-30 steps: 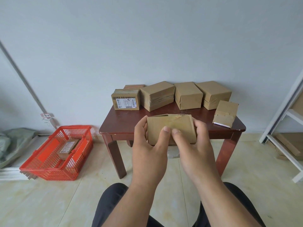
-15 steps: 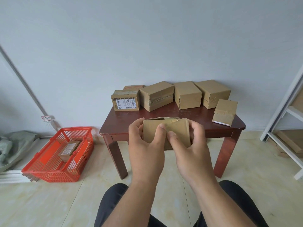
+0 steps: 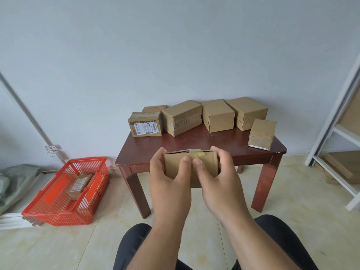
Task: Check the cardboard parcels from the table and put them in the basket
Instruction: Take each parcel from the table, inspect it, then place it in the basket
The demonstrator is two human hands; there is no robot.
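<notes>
A dark reddish-brown wooden table (image 3: 198,147) stands against the pale wall, its legs on a cream tiled floor (image 3: 58,248). To its right is a white metal shelving frame (image 3: 339,133). On the floor to the left of the table sits an orange-red plastic mesh basket (image 3: 48,213); inside it lies one small brown cardboard parcel with a white label (image 3: 79,185).

Along the back of the table stand three plain brown cardboard boxes sealed with clear tape (image 3: 218,115), set close together. Left of them is a printed brown carton bearing a white barcode label (image 3: 145,126), with a flatter brown parcel (image 3: 153,108) behind it. Near the right front corner a small brown taped parcel (image 3: 262,134) stands tilted.

In front of the table edge, held in the air, is a flat brown cardboard parcel with torn tape on its upper edge (image 3: 175,164). The left hand (image 3: 167,190) grips its left side and the right hand (image 3: 224,188) its right side, fingers curled behind, both thumbs pressed on the near face, thumb tips almost touching.
</notes>
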